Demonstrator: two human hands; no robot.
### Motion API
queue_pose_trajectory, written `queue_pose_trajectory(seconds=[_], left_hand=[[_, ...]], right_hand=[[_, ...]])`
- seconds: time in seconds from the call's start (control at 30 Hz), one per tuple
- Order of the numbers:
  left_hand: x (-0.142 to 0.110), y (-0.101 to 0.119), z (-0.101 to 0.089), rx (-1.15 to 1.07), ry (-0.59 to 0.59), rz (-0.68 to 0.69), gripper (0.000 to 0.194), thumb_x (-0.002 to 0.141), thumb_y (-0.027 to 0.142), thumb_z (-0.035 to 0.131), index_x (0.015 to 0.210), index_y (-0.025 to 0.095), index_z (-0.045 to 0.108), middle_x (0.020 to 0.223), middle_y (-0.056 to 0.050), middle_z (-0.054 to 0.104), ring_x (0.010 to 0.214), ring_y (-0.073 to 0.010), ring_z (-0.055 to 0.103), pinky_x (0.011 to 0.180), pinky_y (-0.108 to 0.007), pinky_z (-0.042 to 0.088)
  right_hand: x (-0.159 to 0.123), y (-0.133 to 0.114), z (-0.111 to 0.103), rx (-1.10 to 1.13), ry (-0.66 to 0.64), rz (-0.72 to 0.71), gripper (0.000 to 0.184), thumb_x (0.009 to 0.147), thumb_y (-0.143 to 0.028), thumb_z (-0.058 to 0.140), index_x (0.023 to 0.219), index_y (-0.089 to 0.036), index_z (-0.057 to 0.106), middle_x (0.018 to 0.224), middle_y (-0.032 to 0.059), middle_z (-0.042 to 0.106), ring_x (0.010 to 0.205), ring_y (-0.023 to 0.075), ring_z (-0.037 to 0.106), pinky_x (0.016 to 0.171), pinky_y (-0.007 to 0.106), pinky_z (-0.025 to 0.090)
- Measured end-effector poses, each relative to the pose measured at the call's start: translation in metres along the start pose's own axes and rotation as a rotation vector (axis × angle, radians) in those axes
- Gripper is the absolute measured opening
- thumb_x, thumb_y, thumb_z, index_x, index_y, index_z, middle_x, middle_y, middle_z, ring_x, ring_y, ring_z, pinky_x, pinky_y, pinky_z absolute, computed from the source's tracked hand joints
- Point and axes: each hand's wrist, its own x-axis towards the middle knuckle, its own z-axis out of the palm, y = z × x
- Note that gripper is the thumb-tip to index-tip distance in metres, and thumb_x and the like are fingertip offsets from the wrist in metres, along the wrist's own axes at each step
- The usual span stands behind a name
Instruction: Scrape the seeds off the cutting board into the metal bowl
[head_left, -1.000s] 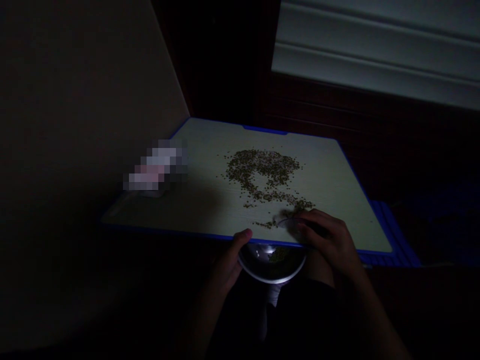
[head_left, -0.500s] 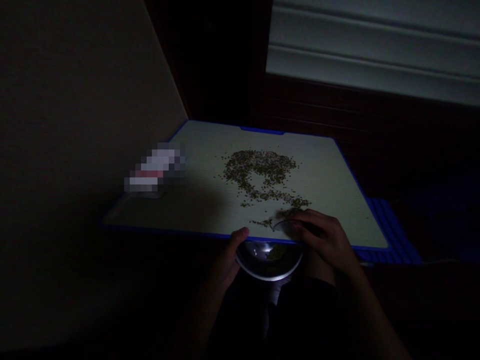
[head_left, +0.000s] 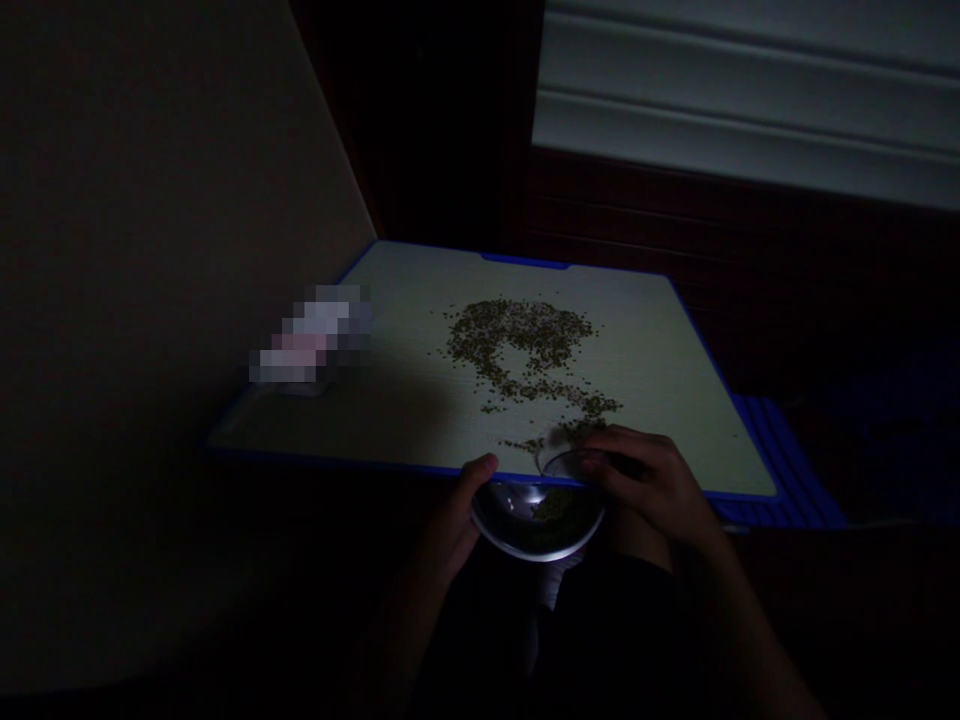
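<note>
On the board (head_left: 660,380), grains (head_left: 480,340) trail from its middle toward its near edge and the nearer right hand (head_left: 651,475), grip pinched on seemingly a clear scraper (head_left: 561,463), the left hand's (head_left: 459,515) hold unclear.

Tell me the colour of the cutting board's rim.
The rim is blue, shown best in the head view.

Right fingers (head_left: 624,440) bent toward thumb (head_left: 611,478)
</note>
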Motion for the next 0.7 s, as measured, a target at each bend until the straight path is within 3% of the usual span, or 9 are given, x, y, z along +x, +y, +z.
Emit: queue_pose_trajectory(seconds=[0.3,0.47,0.7], left_hand=[[0.003,-0.001,-0.003,0.009,-0.019,-0.004,0.052,0.073,0.039,0.09,0.114,0.01,0.075,0.114,-0.015,0.081,0.124,-0.0377,0.07,0.112,-0.049,0.05],[-0.005,0.004,0.005,-0.034,-0.007,0.043,0.055,0.073,0.031,0.089,0.123,0.016,0.073,0.124,-0.012,0.079,0.136,-0.0362,0.063,0.116,-0.048,0.048],[-0.005,0.003,0.005,-0.046,-0.011,0.041,0.058,0.072,0.031,0.09,0.125,0.014,0.073,0.123,-0.015,0.079,0.135,-0.0376,0.063,0.118,-0.049,0.046]], right_hand=[[-0.001,0.003,-0.001,0.02,-0.002,0.011,0.017,0.096,-0.037,0.072,0.105,-0.025,0.08,0.097,0.0042,0.081,0.087,0.0199,0.075,0.077,0.033,0.059],[-0.001,0.008,0.004,-0.05,0.162,0.019,0.019,0.096,-0.036,0.071,0.112,-0.028,0.079,0.109,0.0046,0.082,0.098,0.0224,0.077,0.086,0.038,0.062],[0.002,0.002,0.007,-0.086,0.115,-0.02,0.02,0.098,-0.033,0.069,0.115,-0.029,0.078,0.109,0.004,0.082,0.098,0.021,0.077,0.086,0.038,0.063]])
